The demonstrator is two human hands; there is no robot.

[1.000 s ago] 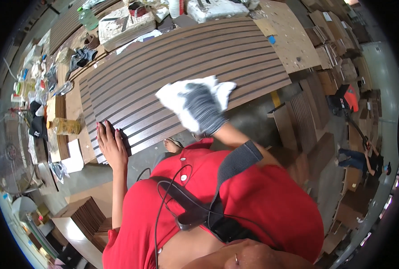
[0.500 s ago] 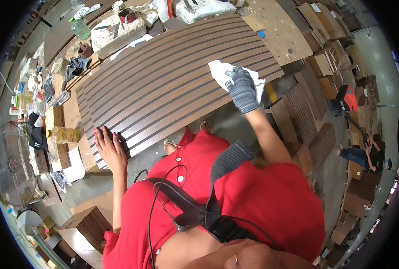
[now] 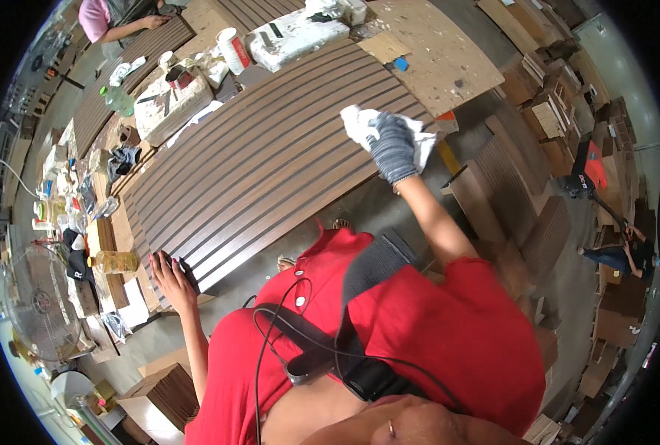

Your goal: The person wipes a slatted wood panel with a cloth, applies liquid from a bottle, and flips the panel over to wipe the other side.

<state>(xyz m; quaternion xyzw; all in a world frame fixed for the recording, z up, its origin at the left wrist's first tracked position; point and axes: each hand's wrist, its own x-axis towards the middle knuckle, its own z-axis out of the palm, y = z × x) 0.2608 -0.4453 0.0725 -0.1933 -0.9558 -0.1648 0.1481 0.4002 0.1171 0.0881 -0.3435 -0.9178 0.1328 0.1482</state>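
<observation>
Slatted panel [image 3: 263, 159], grip [image 3: 393, 150] curled on cloth [image 3: 356, 124]

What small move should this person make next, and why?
Probably slide the white cloth leftward along the slatted panel: the gloved right hand holds it near the panel's right end, with little surface beyond, while most of the panel lies leftward. The bare left hand rests at the left end, where it could help steady things.

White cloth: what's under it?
Left of the white cloth, the brown slatted panel shows, running up to it. Whatever lies directly beneath is covered by the cloth and gloved right hand; can't be seen.
</observation>
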